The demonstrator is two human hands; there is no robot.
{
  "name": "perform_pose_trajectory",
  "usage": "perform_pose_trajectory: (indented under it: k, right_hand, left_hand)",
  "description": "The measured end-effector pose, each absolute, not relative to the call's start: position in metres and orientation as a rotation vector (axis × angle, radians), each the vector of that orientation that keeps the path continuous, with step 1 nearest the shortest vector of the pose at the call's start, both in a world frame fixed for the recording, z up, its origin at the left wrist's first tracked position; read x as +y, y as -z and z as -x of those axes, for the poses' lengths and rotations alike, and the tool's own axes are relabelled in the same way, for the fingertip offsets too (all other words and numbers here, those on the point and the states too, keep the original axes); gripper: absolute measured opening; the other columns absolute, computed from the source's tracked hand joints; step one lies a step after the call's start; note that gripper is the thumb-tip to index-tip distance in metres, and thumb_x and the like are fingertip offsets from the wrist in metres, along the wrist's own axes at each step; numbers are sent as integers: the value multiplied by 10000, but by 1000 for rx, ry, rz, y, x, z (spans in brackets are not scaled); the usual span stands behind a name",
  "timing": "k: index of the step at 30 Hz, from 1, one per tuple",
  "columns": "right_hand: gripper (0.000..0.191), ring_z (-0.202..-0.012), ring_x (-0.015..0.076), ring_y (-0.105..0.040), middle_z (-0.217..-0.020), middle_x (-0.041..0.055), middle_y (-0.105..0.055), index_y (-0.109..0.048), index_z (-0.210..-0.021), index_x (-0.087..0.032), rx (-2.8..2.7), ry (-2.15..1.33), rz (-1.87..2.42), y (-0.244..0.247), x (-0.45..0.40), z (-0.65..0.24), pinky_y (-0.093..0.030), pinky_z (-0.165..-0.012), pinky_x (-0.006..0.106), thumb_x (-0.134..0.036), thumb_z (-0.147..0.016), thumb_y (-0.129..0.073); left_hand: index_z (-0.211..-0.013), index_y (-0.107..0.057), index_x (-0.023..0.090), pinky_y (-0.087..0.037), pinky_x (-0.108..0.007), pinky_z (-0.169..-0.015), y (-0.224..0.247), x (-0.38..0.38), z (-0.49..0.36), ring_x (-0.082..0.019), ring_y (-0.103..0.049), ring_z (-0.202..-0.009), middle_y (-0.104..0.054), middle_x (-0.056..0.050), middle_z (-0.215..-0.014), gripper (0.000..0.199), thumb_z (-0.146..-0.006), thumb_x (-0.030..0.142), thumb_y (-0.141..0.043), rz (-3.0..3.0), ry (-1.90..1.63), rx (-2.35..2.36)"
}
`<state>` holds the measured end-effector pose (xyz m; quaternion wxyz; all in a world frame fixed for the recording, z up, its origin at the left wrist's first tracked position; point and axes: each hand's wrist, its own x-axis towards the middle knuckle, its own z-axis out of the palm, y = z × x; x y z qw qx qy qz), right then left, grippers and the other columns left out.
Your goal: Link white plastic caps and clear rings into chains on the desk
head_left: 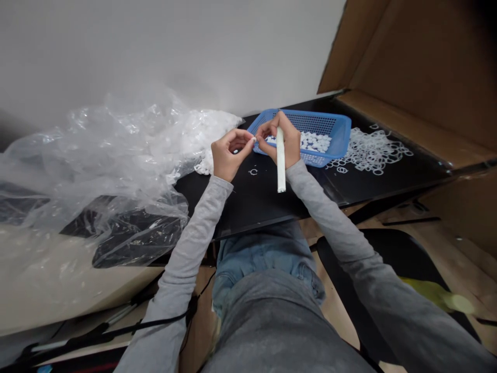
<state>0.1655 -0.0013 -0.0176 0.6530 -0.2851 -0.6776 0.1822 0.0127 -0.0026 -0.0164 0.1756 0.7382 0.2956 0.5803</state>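
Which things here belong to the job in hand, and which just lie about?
Seemingly in the job:
small white piece between left fingers and right fingers
long pale stick in the right fingers
blue plastic mesh basket of small white pieces
clear plastic bag
thin white rings, perhaps

Probably lying about:
yellowish bottle-like object on black chair
brown cardboard

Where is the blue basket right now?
In the head view, the blue basket stands on the black table right of centre, behind the right hand, with the pile of white rings just to its right.
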Motion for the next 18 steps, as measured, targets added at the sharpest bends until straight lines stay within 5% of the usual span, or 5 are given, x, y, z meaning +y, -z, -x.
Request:
perform_pose_trajectory:
  k: [6,18]
  right_hand:
    - [469,-702,143,-623,-737,-38,-603,-307,-735,-255,-1472,-547,502,17,3,-165,-588,-758,359,-372,-750,-760]
    - [390,-766,141,-656,-799,-22,-609,-376,-803,-243,-1463,-567,543,23,7,-161,-612,-727,354,-484,-834,-681]
  left_hand:
    - [-900,-656,167,-599,-240,-716,14,-5,-15,-132,-716,-762,-711,-21,-821,180,-830,331,-677,-2084,-1644,804]
    - [-907,-656,169,-602,-240,-719,15,-5,-16,-123,-710,-757,-701,-23,-836,142,-842,296,-669,-2091,-1694,735]
